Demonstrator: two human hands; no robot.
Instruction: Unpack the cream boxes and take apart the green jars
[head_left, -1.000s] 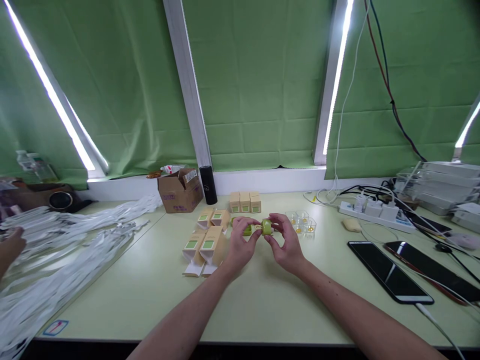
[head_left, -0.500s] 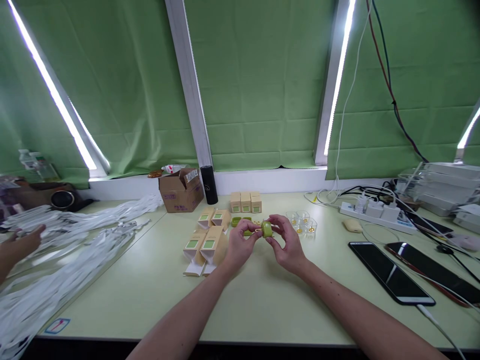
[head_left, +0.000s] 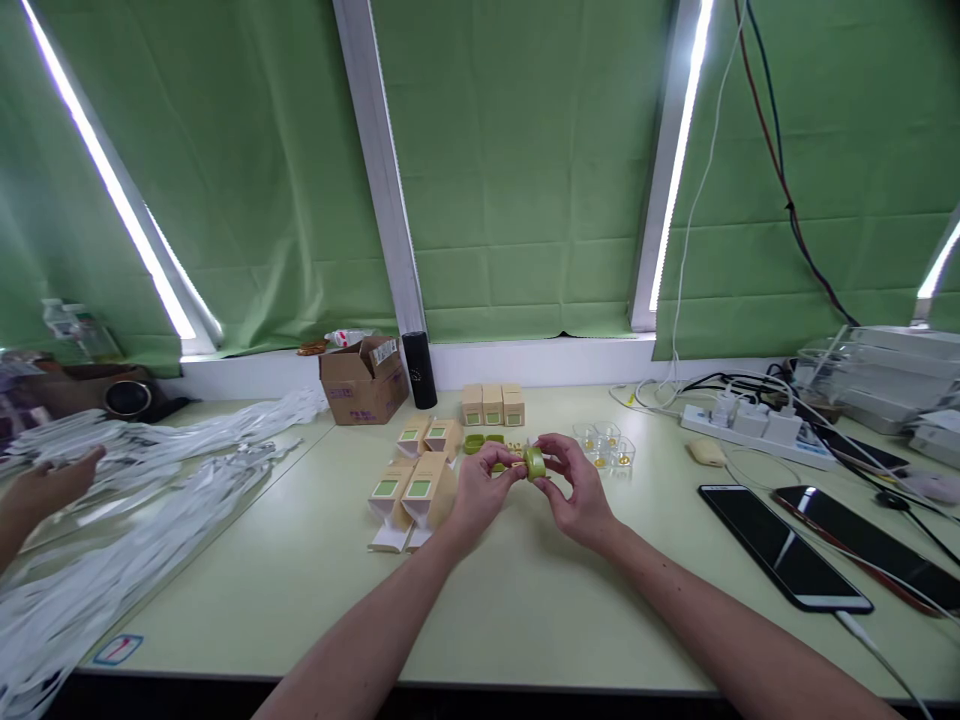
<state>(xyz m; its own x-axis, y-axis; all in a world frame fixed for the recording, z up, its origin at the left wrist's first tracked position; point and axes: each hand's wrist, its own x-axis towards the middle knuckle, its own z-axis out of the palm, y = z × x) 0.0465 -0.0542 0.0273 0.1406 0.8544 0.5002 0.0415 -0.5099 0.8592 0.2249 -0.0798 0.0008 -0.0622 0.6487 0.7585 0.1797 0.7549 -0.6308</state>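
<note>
A small glossy green rounded piece point(head_left: 535, 462) is held up over the table between my two hands; its exact kind I cannot make out. My left hand point(head_left: 484, 492) is closed in a pinch at its left side, where a thin yellowish bit shows by the fingertips. From the right, thumb and fingers of my right hand point(head_left: 576, 490) grip the same piece. Just behind my left hand lie more green pieces point(head_left: 475, 443), partly hidden, with tiny gold-coloured bits point(head_left: 514, 447) beside them. Clear small cups point(head_left: 604, 445) with gold-coloured bits inside stand right of my hands.
Open kraft boxes point(head_left: 429, 490) with green labels stand left of my hands; three closed ones point(head_left: 493, 404) stand behind. White straps point(head_left: 161, 520) cover the left side, where another person's hand point(head_left: 52, 490) works. Phones point(head_left: 784, 548) and a power strip point(head_left: 757, 437) lie right.
The green piece has turned slightly between my fingers, while both my hands stay nearly in place. The other person's hand has moved a little to the right over the straps.
</note>
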